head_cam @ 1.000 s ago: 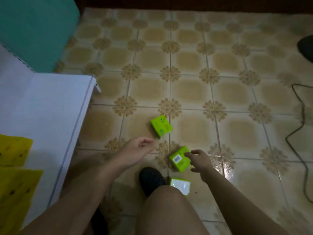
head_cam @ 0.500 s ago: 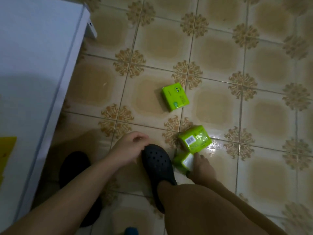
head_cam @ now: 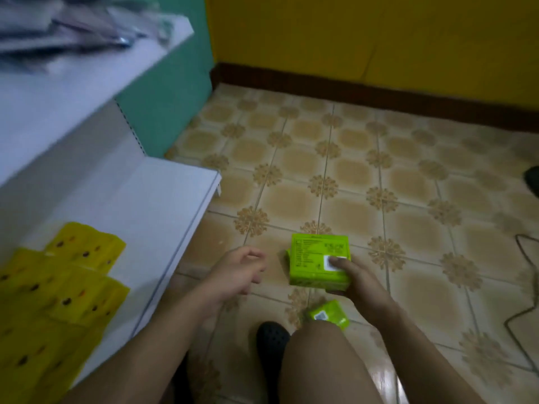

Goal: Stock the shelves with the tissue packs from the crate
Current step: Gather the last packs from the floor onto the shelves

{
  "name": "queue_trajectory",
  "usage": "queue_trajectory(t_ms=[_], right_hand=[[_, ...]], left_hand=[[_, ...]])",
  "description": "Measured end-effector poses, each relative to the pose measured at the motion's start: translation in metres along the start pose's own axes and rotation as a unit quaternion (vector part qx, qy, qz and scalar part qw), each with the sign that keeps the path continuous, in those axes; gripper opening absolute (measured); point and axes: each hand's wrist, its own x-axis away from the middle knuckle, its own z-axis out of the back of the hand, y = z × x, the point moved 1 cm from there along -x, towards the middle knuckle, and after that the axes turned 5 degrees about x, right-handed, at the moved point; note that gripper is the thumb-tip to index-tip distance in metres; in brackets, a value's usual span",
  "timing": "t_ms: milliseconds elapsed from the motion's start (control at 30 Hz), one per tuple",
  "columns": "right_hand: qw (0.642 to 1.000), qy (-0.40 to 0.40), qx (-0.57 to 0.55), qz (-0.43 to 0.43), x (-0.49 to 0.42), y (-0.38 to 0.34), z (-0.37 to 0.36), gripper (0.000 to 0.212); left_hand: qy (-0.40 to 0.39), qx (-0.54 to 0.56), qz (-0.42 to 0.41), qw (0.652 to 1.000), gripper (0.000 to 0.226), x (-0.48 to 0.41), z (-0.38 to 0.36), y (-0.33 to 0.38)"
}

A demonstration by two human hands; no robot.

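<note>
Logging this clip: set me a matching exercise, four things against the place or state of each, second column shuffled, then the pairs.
1 large green pack
2 small green pack
3 yellow packs
4 left hand

A on the white shelf
B holding nothing
C held in the right hand
D loose on the floor tiles

Pairs: 1-C, 2-D, 3-A, 4-B.

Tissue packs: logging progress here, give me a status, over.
Left hand open, empty. Right hand grips green pack above floor. Second pack on floor by knee. Shelf at left.
</note>
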Motion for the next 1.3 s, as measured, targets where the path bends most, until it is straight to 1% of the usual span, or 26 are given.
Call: queue_trajectory(t_ms=[100, 133, 200, 233, 267, 300, 333, 367, 400, 467, 533, 600, 667, 700, 733, 800, 867, 933, 1033, 1100, 1133, 1167, 1200, 1233, 1300], right_hand=[[0.993, -0.078, -0.005, 0.084, 0.029, -0.061, -0.025, 0.054], [0.986, -0.109, -0.001, 0.122, 0.041, -0.081, -0.035, 0.057], [0.967, -0.158, 0.029, 0.198, 0.066, -0.116, -0.055, 0.067], [0.957, -0.172, 0.051, 0.228, 0.079, -0.131, -0.065, 0.070], [0.948, -0.182, 0.070, 0.252, 0.091, -0.144, -0.074, 0.072], [0.939, -0.188, 0.088, 0.275, 0.101, -0.157, -0.083, 0.072], [0.929, -0.197, 0.101, 0.296, 0.111, -0.167, -0.090, 0.070], [0.919, -0.207, 0.114, 0.316, 0.121, -0.176, -0.096, 0.068], [0.908, -0.215, 0.131, 0.336, 0.129, -0.183, -0.103, 0.069], [0.890, -0.228, 0.166, 0.359, 0.143, -0.195, -0.117, 0.077], [0.886, -0.252, 0.148, 0.359, 0.153, -0.202, -0.132, 0.086], [0.910, -0.260, 0.062, 0.318, 0.164, -0.211, -0.147, 0.089], [0.930, -0.265, -0.013, 0.254, 0.170, -0.220, -0.161, 0.084], [0.936, -0.265, -0.016, 0.230, 0.173, -0.225, -0.169, 0.076], [0.941, -0.263, -0.002, 0.212, 0.176, -0.229, -0.177, 0.067], [0.943, -0.268, 0.039, 0.192, 0.180, -0.237, -0.195, 0.056], [0.939, -0.281, 0.074, 0.187, 0.184, -0.242, -0.215, 0.046], [0.933, -0.288, 0.094, 0.193, 0.186, -0.247, -0.235, 0.038], [0.938, -0.261, 0.093, 0.209, 0.180, -0.254, -0.261, 0.037], [0.945, -0.230, 0.088, 0.216, 0.173, -0.259, -0.276, 0.037], [0.948, -0.211, 0.086, 0.221, 0.168, -0.261, -0.283, 0.037], [0.951, -0.193, 0.088, 0.225, 0.162, -0.264, -0.290, 0.037], [0.953, -0.179, 0.092, 0.228, 0.157, -0.267, -0.297, 0.037], [0.953, -0.170, 0.095, 0.232, 0.152, -0.271, -0.305, 0.036], [0.953, -0.166, 0.092, 0.237, 0.142, -0.281, -0.322, 0.031]], left_hand=[[-0.001, 0.067, -0.018, 0.998, 0.019, 0.048, 0.015, 0.034], [-0.013, 0.093, -0.007, 0.996, 0.027, 0.066, 0.020, 0.045], [-0.057, 0.163, 0.024, 0.985, 0.052, 0.098, 0.034, 0.064], [-0.083, 0.215, 0.033, 0.973, 0.064, 0.112, 0.043, 0.071], [-0.109, 0.271, 0.035, 0.956, 0.070, 0.125, 0.051, 0.078], [-0.130, 0.319, 0.024, 0.939, 0.070, 0.137, 0.060, 0.083], [-0.142, 0.348, 0.002, 0.927, 0.062, 0.148, 0.067, 0.088], [-0.139, 0.355, -0.025, 0.924, 0.051, 0.160, 0.073, 0.092], [-0.124, 0.352, -0.053, 0.926, 0.041, 0.170, 0.077, 0.095], [-0.068, 0.348, -0.115, 0.928, 0.033, 0.185, 0.088, 0.098], [-0.012, 0.342, -0.187, 0.921, 0.031, 0.196, 0.103, 0.100], [0.035, 0.321, -0.260, 0.910, 0.037, 0.208, 0.118, 0.099], [0.063, 0.304, -0.315, 0.897, 0.046, 0.220, 0.130, 0.097], [0.070, 0.295, -0.335, 0.892, 0.050, 0.225, 0.135, 0.096], [0.078, 0.289, -0.353, 0.886, 0.055, 0.228, 0.140, 0.096], [0.096, 0.286, -0.382, 0.873, 0.066, 0.231, 0.149, 0.097], [0.123, 0.294, -0.399, 0.860, 0.071, 0.232, 0.158, 0.099], [0.153, 0.285, -0.407, 0.854, 0.074, 0.233, 0.169, 0.100], [0.213, 0.201, -0.380, 0.878, 0.077, 0.232, 0.191, 0.100], [0.271, 0.101, -0.339, 0.895, 0.082, 0.229, 0.209, 0.102], [0.301, 0.031, -0.316, 0.899, 0.085, 0.228, 0.220, 0.104], [0.327, -0.050, -0.295, 0.897, 0.089, 0.226, 0.229, 0.108], [0.351, -0.132, -0.278, 0.885, 0.091, 0.225, 0.238, 0.113], [0.368, -0.205, -0.269, 0.866, 0.094, 0.225, 0.246, 0.120], [0.379, -0.317, -0.251, 0.832, 0.103, 0.225, 0.263, 0.139]])
